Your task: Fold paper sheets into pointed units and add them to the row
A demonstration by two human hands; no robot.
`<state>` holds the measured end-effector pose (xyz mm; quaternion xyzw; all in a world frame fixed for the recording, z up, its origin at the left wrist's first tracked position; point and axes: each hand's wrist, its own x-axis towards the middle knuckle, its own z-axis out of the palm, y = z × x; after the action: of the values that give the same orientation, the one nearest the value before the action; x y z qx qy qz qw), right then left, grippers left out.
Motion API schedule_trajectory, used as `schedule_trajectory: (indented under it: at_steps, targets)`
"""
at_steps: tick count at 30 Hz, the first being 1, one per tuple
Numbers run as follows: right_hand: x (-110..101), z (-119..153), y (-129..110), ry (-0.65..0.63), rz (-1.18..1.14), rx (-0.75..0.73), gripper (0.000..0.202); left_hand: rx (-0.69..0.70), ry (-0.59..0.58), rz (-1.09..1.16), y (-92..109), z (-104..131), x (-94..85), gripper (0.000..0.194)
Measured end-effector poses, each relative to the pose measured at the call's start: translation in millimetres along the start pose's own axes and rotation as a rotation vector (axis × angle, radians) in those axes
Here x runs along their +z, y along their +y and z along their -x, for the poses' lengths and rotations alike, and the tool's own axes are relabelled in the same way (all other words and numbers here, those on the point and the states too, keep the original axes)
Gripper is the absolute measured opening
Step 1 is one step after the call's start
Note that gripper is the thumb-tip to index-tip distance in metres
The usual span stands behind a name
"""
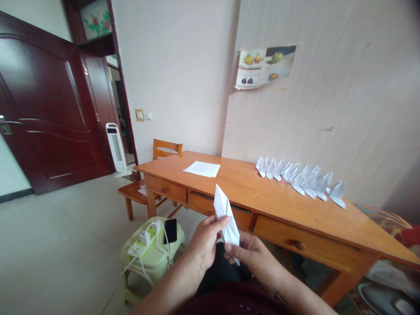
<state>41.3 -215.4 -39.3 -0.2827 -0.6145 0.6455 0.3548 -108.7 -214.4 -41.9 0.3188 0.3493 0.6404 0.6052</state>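
Note:
A long, narrow piece of folded white paper (223, 203) with pointed ends is held up in front of the table's edge. My left hand (205, 238) pinches it around the middle, thumb lying on the front face. Lower down, my right hand (247, 253) grips it near the bottom tip between thumb and fingers. Crease lines and overlapping flaps show on the side facing me. On the table lies a flat stack of printed paper sheets (201, 169). A row of folded paper pieces (303, 177) stands along the back right of the table.
The wooden table (236, 179) has drawers along its front. A pale green plastic stool (154, 258) at lower left bears a power strip (143, 246), cables and a black phone (170, 231). Behind stand a wooden chair (167, 146) and a white tower heater or fan (116, 148).

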Motion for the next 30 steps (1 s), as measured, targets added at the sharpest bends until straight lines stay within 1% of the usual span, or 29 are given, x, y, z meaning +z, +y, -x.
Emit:
schedule_trajectory:
  at_steps: [5, 9, 14, 17, 22, 28, 30]
  targets:
    - [1, -1, 5, 0.037, -0.04, 0.03, 0.038, -0.008, -0.001, -0.051, 2, -1, -1.2, 0.03]
    - [3, -1, 10, 0.063, -0.021, 0.022, 0.04, -0.023, -0.008, -0.03, 0, -3, -1.2, 0.031]
    - [3, -1, 10, 0.061, 0.004, -0.002, 0.039, -0.056, -0.016, 0.013, 2, -3, 2.5, 0.03]
    - [4, -2, 9, 0.052, -0.002, -0.025, 0.038, -0.07, -0.045, 0.051, 5, -2, 5.8, 0.03]
    - [3, -2, 9, 0.038, -0.025, -0.076, 0.036, -0.156, -0.103, 0.093, 7, -1, 11.0, 0.033]
    - [4, 3, 2, 0.009, -0.106, -0.012, 0.029, -0.054, -0.044, -0.017, 10, 4, 14.1, 0.03]
    - [6, 4, -2, 0.013, -0.175, 0.004, 0.03, -0.039, -0.057, -0.061, 9, 5, 15.7, 0.031]
